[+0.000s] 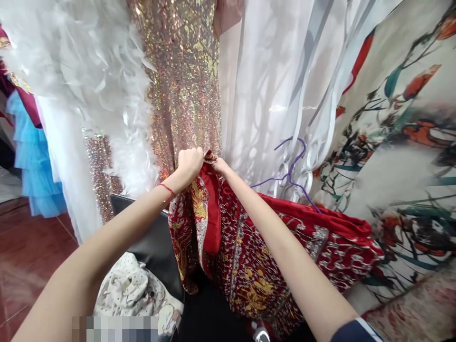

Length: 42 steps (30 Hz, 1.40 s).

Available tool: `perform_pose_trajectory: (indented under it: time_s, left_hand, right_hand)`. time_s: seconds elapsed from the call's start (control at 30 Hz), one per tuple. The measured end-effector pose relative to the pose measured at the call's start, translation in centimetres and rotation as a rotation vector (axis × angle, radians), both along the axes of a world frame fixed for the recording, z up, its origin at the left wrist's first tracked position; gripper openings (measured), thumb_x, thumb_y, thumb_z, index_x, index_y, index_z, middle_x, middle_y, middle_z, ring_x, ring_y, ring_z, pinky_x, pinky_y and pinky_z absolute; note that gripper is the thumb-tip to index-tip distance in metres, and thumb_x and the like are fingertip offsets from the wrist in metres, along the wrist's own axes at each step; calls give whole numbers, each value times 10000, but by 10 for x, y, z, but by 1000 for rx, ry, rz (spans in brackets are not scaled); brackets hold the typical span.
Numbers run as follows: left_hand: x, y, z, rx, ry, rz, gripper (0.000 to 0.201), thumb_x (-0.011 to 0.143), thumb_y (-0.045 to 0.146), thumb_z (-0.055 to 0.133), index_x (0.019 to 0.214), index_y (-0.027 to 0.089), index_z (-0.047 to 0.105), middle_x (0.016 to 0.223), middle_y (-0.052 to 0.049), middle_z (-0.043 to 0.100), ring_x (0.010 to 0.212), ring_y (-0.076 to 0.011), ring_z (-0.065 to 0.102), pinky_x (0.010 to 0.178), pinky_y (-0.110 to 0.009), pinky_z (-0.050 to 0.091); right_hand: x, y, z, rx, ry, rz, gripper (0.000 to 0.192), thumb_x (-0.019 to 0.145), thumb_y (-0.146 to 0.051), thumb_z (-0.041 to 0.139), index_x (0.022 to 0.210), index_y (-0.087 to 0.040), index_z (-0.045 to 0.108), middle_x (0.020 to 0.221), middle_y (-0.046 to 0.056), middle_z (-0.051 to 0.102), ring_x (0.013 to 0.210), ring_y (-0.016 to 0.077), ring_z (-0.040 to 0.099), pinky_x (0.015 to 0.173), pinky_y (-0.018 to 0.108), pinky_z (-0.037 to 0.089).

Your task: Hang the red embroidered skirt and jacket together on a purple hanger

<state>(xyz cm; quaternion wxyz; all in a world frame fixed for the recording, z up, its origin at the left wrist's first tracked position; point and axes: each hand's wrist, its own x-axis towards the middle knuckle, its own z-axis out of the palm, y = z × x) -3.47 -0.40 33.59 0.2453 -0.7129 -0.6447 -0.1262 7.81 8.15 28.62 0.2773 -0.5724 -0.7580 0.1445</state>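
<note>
A: Logging hands. The left hand (190, 163) is closing in a fist on the top edge of the red embroidered garment (249, 247); the right hand (220, 166) is pinching the same edge just beside it, fingers curled in. Both are gripping cloth, neither is open.

B: Where is the garment sitting?

A: It is hanging from the two hands in the middle of the scene and draping down and to the right, over a dark surface near the person. A purple wire hanger (290, 173) is lying just to the right of the hands, touching or nearly touching the red cloth; I cannot tell which.

B: Judgement on handling?

A: The cloth is looking slippery and heavy with gold and silver embroidery, so keeping both grips close on one edge and taking the weight evenly is likely helping. Snagging on the sequin dress (181, 85) hanging just behind is the risk I am noting.

B: Other items?

A: A white feathered garment (89, 71) is hanging far left, white sheer fabric (263, 95) to the right of the sequins, and a floral print cloth (399, 156) far right.

B: Any writing?

A: No brand, label or legible text is showing.
</note>
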Motion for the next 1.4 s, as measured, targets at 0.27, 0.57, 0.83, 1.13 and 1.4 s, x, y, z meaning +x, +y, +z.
perform_pose_trajectory:
  time_s: [0.27,0.57,0.83,1.13,1.4]
  left_hand:
    - [21,16,-18,-67,-67,-105,478,997,445,421,1272,83,570,1121,-247,717,1048,-329,698,772,-340,447]
    - [66,30,-29,-124,-46,-426,548,928,639,447,1060,180,715,984,-147,761,907,-261,711,711,-295,442]
    - [92,14,-20,-238,-116,-545,562,824,714,536,735,196,737,658,-116,670,628,-221,621,611,-334,394]
    - [139,6,-8,-548,-354,-646,507,837,618,566,708,154,725,626,-84,616,567,-178,569,566,-336,432]
    - [147,-8,-9,-622,-679,-609,575,885,670,456,906,166,731,823,-118,753,746,-233,677,636,-331,512]
  right_hand:
    - [67,-11,17,9,-246,-260,335,918,-272,663,1224,-134,656,1278,166,667,1184,283,649,990,453,527]
    - [105,-116,12,87,-547,-221,311,839,-77,578,1111,-114,723,1179,217,697,1199,333,618,1009,433,473]
    - [213,-196,-23,567,-170,-393,240,924,-220,417,923,-193,656,940,153,706,913,277,646,816,400,502]
    - [261,-176,-7,-373,281,73,484,648,-644,795,662,-174,683,708,51,731,562,123,620,539,247,466]
    - [227,-158,-22,-384,180,369,374,766,-532,762,916,-190,738,618,-56,572,561,81,470,559,228,425]
